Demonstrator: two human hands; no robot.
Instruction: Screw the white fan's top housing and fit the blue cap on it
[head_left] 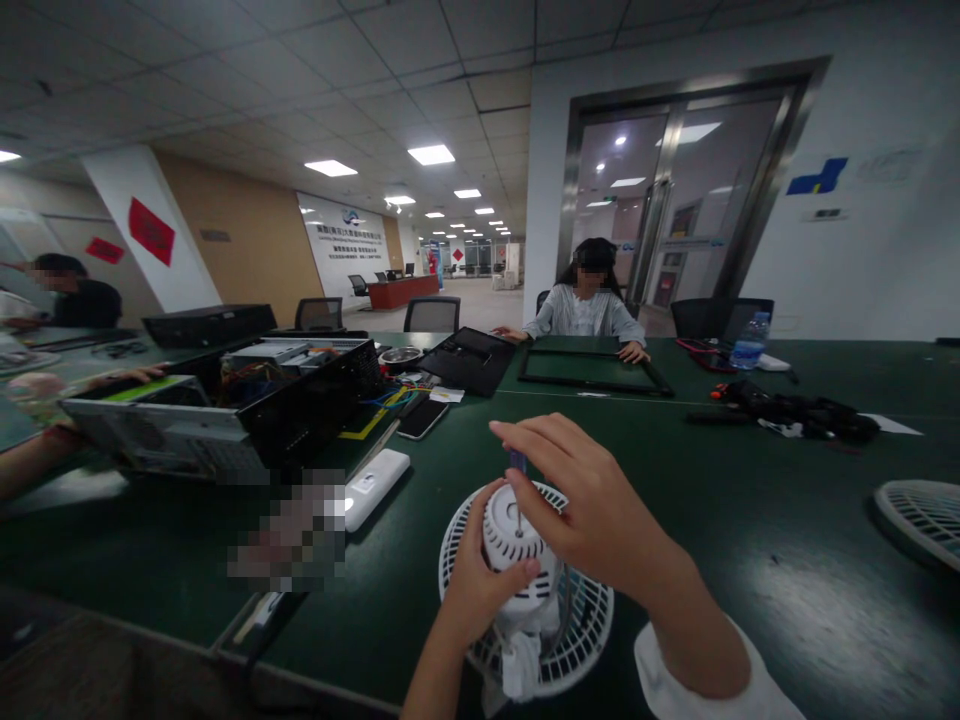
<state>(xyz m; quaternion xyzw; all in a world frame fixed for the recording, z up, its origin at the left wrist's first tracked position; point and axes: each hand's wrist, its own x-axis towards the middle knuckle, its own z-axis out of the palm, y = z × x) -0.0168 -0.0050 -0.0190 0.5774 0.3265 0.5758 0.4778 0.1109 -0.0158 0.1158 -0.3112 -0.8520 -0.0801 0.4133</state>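
A white electric fan lies face down on the green table, its grille point(592, 640) underneath and its round motor housing point(501, 515) on top. My left hand point(480, 595) is wrapped round the side of the housing, with the thumb in front. Above it, my right hand point(589, 490) grips the purple, see-through handle of a screwdriver point(517, 460) between thumb and fingers. The thin shaft points down at the top of the housing; its tip seems to be in a recess there. A white plug or block point(520, 665) rests at the near side of the fan.
At left stands an opened computer case point(247, 430), with another person's hand on it. A white power strip-like device point(377, 488) and a phone point(423, 419) lie nearer. A person sits opposite behind a black frame point(592, 385). Another grille point(922, 515) lies at right.
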